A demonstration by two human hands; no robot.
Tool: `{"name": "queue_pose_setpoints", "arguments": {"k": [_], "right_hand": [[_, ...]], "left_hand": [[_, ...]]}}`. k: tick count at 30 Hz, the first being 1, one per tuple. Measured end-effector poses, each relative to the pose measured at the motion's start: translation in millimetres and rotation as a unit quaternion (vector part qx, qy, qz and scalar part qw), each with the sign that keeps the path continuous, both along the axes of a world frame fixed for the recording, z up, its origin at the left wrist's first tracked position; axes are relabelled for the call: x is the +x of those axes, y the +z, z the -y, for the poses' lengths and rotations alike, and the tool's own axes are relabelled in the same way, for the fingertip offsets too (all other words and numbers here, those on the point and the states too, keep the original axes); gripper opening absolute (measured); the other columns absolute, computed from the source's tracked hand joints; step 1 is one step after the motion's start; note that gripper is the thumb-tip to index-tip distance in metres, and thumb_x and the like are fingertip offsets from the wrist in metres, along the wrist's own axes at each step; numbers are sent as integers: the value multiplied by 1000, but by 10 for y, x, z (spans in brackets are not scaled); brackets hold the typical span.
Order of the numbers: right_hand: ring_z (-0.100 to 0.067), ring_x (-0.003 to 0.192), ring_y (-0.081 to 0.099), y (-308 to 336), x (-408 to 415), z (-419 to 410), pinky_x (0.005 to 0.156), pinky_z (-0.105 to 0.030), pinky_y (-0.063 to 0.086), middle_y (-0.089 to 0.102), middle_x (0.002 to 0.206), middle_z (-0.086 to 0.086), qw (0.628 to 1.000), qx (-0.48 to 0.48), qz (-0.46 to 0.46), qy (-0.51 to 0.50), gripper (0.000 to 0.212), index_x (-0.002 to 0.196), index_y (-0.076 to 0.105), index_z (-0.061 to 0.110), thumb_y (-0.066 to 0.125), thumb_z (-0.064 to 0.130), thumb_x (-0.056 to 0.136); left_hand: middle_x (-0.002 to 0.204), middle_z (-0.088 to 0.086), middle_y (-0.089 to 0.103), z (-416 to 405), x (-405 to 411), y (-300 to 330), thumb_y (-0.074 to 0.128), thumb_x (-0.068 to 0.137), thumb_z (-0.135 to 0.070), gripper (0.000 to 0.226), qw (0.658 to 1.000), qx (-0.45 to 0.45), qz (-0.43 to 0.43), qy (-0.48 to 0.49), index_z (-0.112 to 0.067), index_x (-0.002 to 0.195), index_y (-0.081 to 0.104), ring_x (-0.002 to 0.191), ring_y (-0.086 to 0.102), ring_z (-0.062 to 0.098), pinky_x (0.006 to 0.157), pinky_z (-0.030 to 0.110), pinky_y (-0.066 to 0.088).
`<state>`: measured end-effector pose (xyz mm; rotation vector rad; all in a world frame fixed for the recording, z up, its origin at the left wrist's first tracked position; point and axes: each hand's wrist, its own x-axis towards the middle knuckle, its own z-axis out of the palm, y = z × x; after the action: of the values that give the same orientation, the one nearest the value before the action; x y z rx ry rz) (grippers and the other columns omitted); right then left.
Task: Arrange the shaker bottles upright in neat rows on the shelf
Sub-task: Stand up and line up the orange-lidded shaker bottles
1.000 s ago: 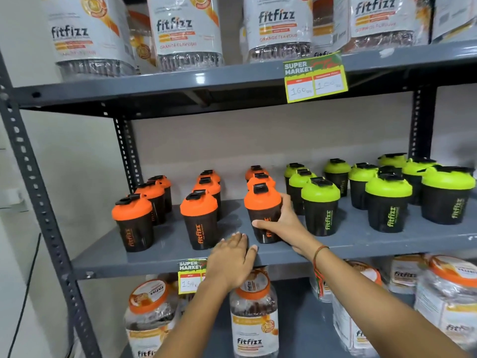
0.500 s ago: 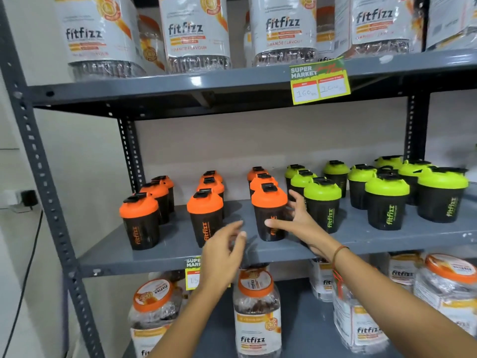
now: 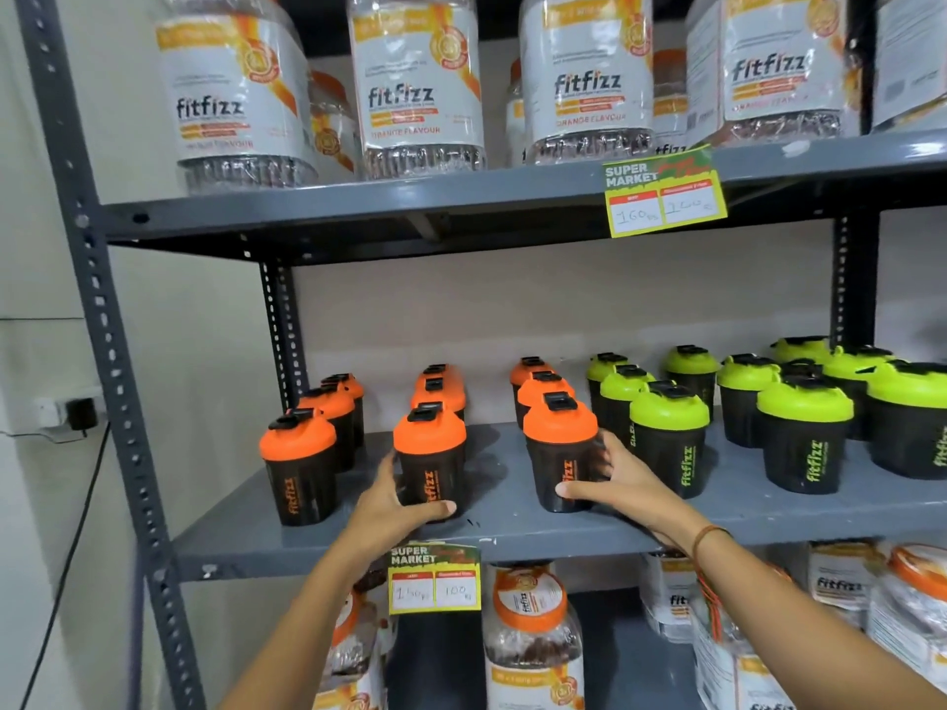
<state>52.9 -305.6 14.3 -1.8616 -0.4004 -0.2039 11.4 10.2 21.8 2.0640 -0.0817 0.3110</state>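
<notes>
Here each hand's grip wraps an upright orange-lidded shaker: left hand (image 3: 389, 507) on the middle shaker (image 3: 429, 456), right hand (image 3: 617, 479) on its neighbour (image 3: 561, 448).

A shop is shown: grey metal shelves (image 3: 512, 530) are stocked with rows of identical shaker bottles (image 3: 666, 443) and branded jars (image 3: 410, 94), and "Super Market" price tags (image 3: 434, 581) are attached.

Black shakers stand upright on the grey shelf (image 3: 512, 525): orange-lidded rows (image 3: 533, 386) toward 9 o'clock, green-lidded ones (image 3: 804, 407) toward 3 o'clock. Two front orange shakers (image 3: 429, 453) (image 3: 561, 448) are each gripped low by a hand.
</notes>
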Motion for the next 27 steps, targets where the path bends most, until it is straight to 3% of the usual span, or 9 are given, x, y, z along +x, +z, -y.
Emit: {"name": "queue_pose_setpoints", "arguments": {"k": [2, 4, 6, 8, 12, 17, 23, 27], "right_hand": [[7, 110, 59, -15, 32, 2, 91, -21, 48, 58, 119, 27, 1000, -1, -1, 6, 71, 114, 47, 47, 93, 35, 62], [0, 112, 63, -32, 63, 17, 96, -26, 50, 62, 124, 17, 1000, 13, -7, 14, 71, 120, 47, 41, 92, 21, 68], [-5, 115, 65, -43, 78, 38, 99, -29, 51, 64, 128, 9, 999, 30, -10, 18, 73, 126, 48, 34, 89, 12, 71], [-3, 116, 64, -43, 77, 33, 97, -25, 51, 63, 128, 11, 999, 25, -11, 25, 75, 131, 46, 32, 88, 10, 73], [10, 103, 65, -45, 60, -6, 81, -12, 52, 62, 120, 21, 1000, -12, -3, 26, 66, 118, 50, 40, 89, 14, 72], [-9, 111, 67, -57, 77, 19, 94, -34, 55, 67, 124, 10, 1000, -18, 8, -21, 78, 129, 49, 35, 92, 21, 65], [0, 108, 63, -46, 66, 31, 80, -20, 53, 64, 117, 21, 999, -34, 3, -11, 81, 124, 44, 45, 93, 25, 63], [5, 104, 63, -40, 56, 30, 73, -13, 53, 63, 116, 23, 1000, -29, 0, -8, 81, 126, 44, 45, 93, 25, 64]], "left_hand": [[129, -3, 59, -33, 78, 6, 87, 63, -37, 83, 1000, -3, -18, -22, -30, 132, 41, 112, 56, 13, 89, 29, 43], [118, -8, 64, -43, 130, -18, 86, 63, -36, 68, 999, -10, -17, -31, -33, 121, 49, 109, 59, 11, 85, 28, 43], [115, -8, 66, -25, 155, -50, 86, 59, -41, 71, 1000, -15, -5, -19, -30, 121, 53, 108, 61, 12, 90, 33, 46], [112, -10, 66, 3, 157, -73, 85, 52, -50, 77, 1000, -10, 5, 0, -31, 119, 53, 106, 62, 10, 95, 37, 48], [102, -19, 64, 33, 151, -95, 82, 43, -61, 82, 1000, 0, 14, 23, -36, 115, 52, 101, 62, 6, 94, 38, 49], [106, -17, 67, 34, 127, -91, 82, 41, -64, 82, 999, 4, 21, 25, -35, 114, 56, 101, 63, 7, 94, 40, 49], [99, -25, 63, 30, 129, -88, 81, 41, -63, 81, 1000, -1, 26, 15, -36, 113, 55, 101, 62, 4, 92, 35, 48], [104, -21, 65, 25, 144, -94, 82, 42, -64, 82, 1000, -4, 27, 15, -36, 114, 55, 103, 62, 6, 97, 39, 48]]}}
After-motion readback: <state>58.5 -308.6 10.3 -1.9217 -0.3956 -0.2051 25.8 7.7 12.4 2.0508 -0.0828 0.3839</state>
